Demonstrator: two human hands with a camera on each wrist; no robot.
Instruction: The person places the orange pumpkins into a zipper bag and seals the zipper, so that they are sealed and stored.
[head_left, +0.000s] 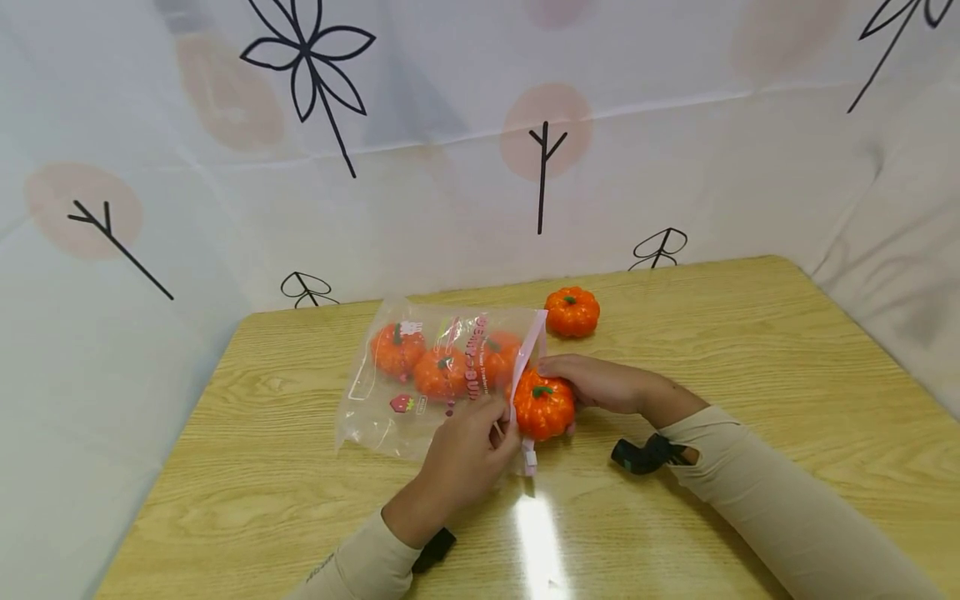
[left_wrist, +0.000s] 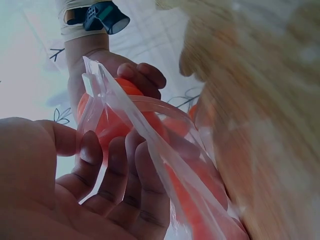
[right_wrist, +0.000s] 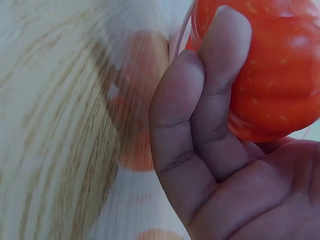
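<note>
The right hand curls round an orange pumpkin, gripping it from the right; the fruit is squat, with no clear long axis, its stem facing up. Immediately left of that grip lies the pink mouth of a clear bag, overlapping the pumpkin's left edge; how far inside the fruit sits cannot be told. The left hand, across the mouth from the grip, pinches the bag's rim between thumb and finger. Farther left, three pumpkins lie inside the bag, which stretches away leftward. Beyond the grip, a loose pumpkin rests on the table, nearer the right hand.
</note>
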